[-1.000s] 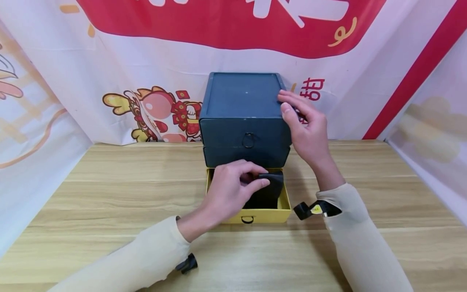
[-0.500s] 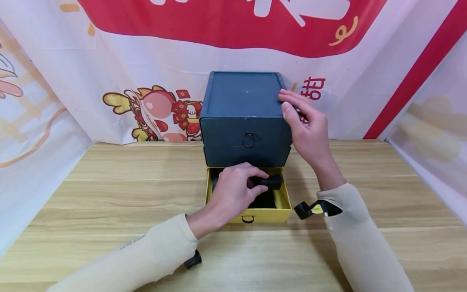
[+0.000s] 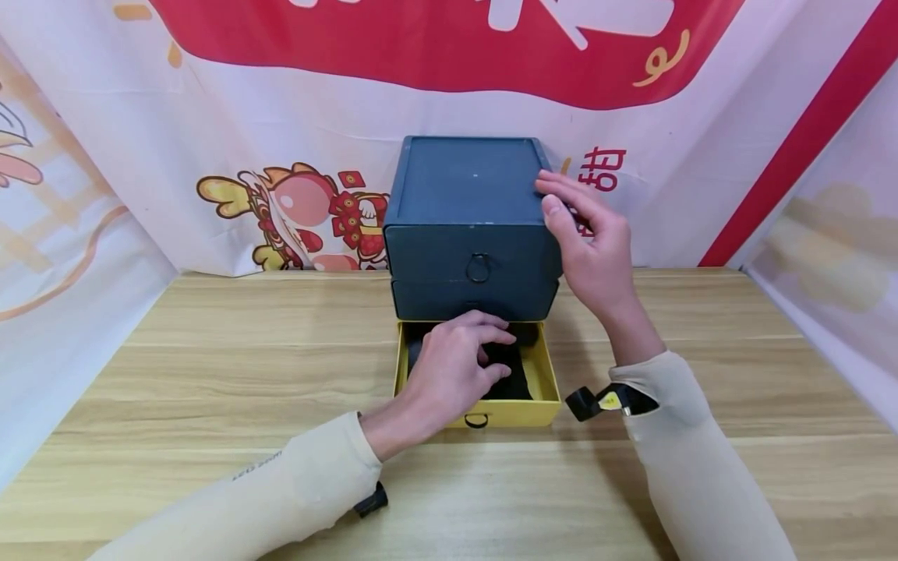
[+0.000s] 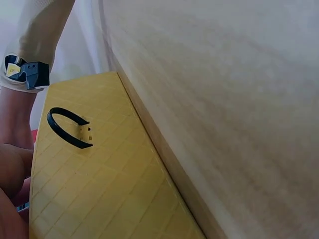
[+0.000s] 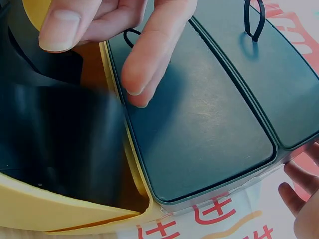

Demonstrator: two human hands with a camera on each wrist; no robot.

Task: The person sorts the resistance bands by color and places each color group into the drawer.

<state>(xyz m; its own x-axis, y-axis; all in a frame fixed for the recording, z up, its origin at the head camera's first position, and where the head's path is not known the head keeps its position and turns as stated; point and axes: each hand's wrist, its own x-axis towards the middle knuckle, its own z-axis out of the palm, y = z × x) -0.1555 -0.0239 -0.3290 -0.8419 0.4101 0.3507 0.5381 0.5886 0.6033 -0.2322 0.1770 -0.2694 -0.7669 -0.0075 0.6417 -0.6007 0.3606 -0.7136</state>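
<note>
My left hand (image 3: 449, 370) is over the pulled-out yellow drawer (image 3: 519, 414), its thumb and fingers spread apart with nothing between them. Inside the drawer lies a dark, blunt-ended black thing (image 5: 75, 144), blurred in the right wrist view, close beneath those fingertips; its kind does not show. More black material (image 3: 515, 378) fills the drawer's middle, partly hidden by the hand. My right hand (image 3: 596, 253) rests on the right top edge of the dark blue drawer cabinet (image 3: 463, 183), fingers extended. A black loop handle (image 4: 67, 129) sticks out from the yellow drawer's front.
Two dark blue drawer fronts (image 3: 449, 257), shut, sit above the yellow drawer. The cabinet stands at the back of the wooden table (image 3: 281, 351), close to a printed cloth backdrop (image 3: 309, 117). Cloth also hangs at both sides.
My left hand lowered the black thing into the drawer, tipping it from upright to lying, then parted its fingers from it. My right hand stayed on the cabinet's edge.
</note>
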